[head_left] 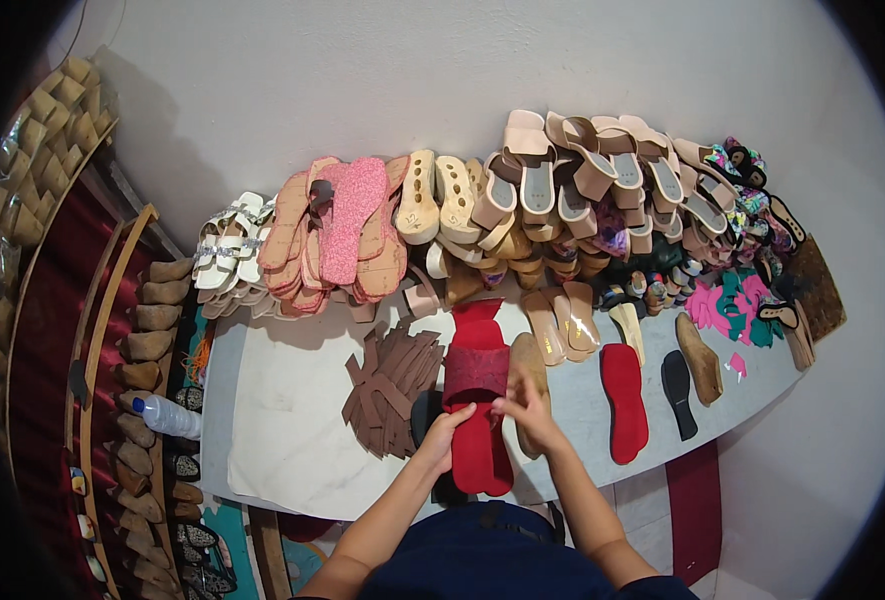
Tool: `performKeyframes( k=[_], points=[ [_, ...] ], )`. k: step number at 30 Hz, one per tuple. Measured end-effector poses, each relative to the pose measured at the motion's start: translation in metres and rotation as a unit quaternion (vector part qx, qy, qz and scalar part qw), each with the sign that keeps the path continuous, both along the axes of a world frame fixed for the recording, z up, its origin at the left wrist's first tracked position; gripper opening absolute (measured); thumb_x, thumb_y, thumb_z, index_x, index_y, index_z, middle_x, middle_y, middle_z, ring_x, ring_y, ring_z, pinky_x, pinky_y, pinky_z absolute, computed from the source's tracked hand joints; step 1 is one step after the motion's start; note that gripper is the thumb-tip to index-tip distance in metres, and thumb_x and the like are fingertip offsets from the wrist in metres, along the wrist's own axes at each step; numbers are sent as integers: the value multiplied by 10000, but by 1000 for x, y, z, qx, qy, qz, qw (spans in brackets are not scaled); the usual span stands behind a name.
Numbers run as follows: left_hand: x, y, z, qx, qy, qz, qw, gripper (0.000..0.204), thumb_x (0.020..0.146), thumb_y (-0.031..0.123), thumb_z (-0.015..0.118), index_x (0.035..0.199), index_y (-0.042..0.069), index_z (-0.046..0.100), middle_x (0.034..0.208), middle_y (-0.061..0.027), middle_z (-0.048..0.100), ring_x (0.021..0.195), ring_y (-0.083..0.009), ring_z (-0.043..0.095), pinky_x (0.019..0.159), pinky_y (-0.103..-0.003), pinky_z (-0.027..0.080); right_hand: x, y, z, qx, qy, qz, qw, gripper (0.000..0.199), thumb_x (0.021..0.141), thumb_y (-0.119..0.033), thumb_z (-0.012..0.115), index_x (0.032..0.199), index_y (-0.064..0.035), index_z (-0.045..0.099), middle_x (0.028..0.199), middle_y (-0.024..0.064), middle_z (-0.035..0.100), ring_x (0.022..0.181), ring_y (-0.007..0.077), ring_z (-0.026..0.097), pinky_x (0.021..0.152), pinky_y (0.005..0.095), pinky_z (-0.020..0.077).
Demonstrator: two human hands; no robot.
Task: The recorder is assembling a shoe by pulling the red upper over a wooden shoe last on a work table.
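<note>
Head view shows us at a pale worktable (282, 420), both hands together on a red sandal piece (477, 400) that lies in front of us near the table's front edge. Our left hand (444, 432) presses fingers on the red insole just below the wide red strap, and our right hand (525, 405) pinches the strap's right edge, so both are clamped on the same piece rather than held apart. We judge the work to be midway: the strap already arches across the sole, yet our fingers are busy at its edges, so the fixing does not look finished. A second red insole (623, 402) lies bare to the right, with no strap on it, beside a black insole (678, 392) and a tan sole (699, 357), so at least the pair's other half seems left to do. A fan of brown cut strips (392, 390) rests just left of our hands. Along the wall sit stacks of pink insoles (337, 225) and beige wedge sandals (582, 170). A water bottle (167, 415) lies off the table's left edge.
</note>
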State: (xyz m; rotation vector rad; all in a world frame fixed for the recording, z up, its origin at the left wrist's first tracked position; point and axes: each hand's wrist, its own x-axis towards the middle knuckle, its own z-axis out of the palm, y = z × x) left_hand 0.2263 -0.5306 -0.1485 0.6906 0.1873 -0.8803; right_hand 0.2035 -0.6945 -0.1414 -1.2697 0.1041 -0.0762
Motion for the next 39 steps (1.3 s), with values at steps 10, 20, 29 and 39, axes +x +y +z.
performKeyframes(
  k=[10, 20, 29, 39],
  points=[
    [0, -13, -36, 370, -316, 86, 869, 608, 812, 241, 576, 1247, -26, 245, 1302, -163, 237, 1150, -222, 348, 897, -327, 332, -8, 33, -16, 40, 46, -70, 996, 314, 831, -120, 541, 1112, 7, 482, 935, 68, 588, 842, 127, 546, 721, 277, 434],
    [4, -10, 13, 161, -274, 145, 937, 635, 760, 215, 655, 1242, 19, 290, 1177, -125, 417, 1092, -180, 417, 907, -305, 355, -21, 56, 39, -316, -91, 16, 944, 570, 742, -87, 508, 1258, 59, 315, 1190, 263, 385, 1123, 380, 401, 943, 362, 341],
    [10, 20, 3, -152, -66, -101, 981, 622, 789, 324, 486, 1273, -30, 320, 1201, -160, 448, 1069, -230, 480, 911, -340, 384, -33, 53, 73, -477, -137, 64, 866, 443, 781, -73, 495, 1213, -2, 425, 958, 143, 479, 903, 240, 485, 768, 314, 409],
    [0, 17, 20, -150, -106, -141, 973, 585, 776, 266, 443, 1231, -85, 333, 1249, -207, 417, 979, -285, 541, 866, -374, 421, 16, 7, 52, -180, -53, -127, 974, 217, 903, -149, 407, 991, 2, 536, 879, 24, 524, 830, 85, 464, 758, 207, 373]
  ],
)
